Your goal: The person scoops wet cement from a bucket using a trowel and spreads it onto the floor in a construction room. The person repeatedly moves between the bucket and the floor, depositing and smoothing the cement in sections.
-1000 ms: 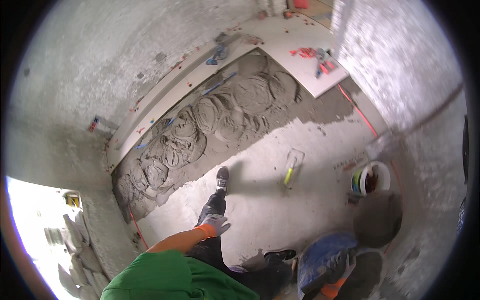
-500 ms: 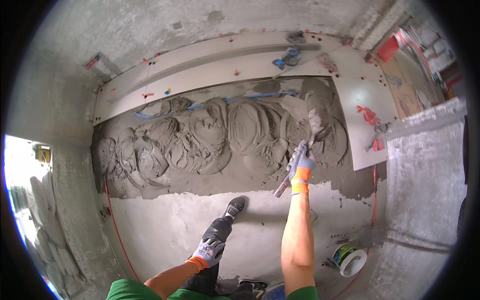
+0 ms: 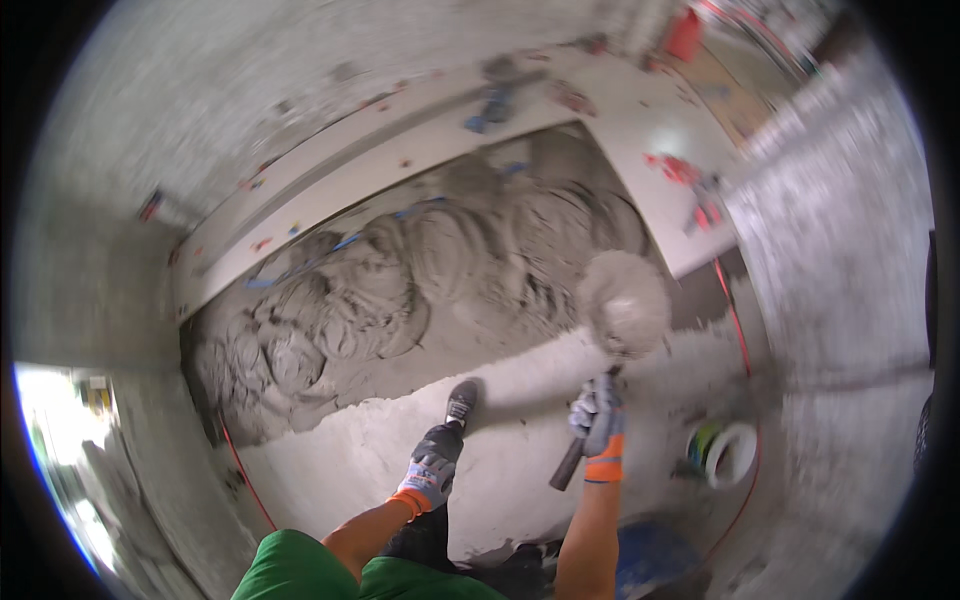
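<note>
Packages: one round tub [image 3: 728, 452] on the floor at lower right (white rim, green-yellow inside).
Labels: none legible.
Signs: none visible.
Screens: none visible.

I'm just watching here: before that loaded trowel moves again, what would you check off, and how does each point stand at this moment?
1. Grip: right hand is closed around the trowel handle. Ok.
2. Load: a heap of grey mortar sits on the blade, nothing seen dropping. Ok, though the picture is blurred.
3. Left hand: rests on the knee, away from the blade. Ok.
4. Footing: the shoe stands on bare floor just short of the wet mortar bed. Ok.
5. Laid tiles beside the bed: whether they are free of splashes, cannot tell.
6. Red cord and white tub lie close on the right. Not ok if stepping that way.
</note>
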A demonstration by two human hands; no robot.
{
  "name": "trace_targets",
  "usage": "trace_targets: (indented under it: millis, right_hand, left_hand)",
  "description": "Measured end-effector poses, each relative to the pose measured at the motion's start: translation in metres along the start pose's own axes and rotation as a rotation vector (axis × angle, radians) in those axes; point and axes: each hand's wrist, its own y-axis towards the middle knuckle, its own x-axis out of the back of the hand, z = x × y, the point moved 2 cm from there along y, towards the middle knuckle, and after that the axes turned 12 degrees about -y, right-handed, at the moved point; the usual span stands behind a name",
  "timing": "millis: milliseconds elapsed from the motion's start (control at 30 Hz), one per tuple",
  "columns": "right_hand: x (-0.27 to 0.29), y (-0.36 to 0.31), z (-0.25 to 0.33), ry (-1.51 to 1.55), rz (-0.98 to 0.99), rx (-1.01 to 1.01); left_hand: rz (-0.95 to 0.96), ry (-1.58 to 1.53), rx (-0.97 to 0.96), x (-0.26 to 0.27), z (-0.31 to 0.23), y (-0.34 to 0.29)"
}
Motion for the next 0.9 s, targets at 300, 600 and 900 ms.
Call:
trace_targets:
  millis: [300,600,900]
  right_hand:
    - [0.22,-0.252,-0.198,1.048,0.07,0.132]
    - [0.521,-0.456,-0.364,0.699,-0.987,-0.103]
    - [0.705,-0.283,-0.591,0.559,-1.13,-0.367]
  left_hand:
    - [0.441,0.46,-0.14,-0.084,-0.057,-0.003]
    - [0.707,-0.361,-0.117,-0.447,-0.355,0.0]
    - [0.546,-0.264,-0.131,-0.565,-0.454,-0.007]
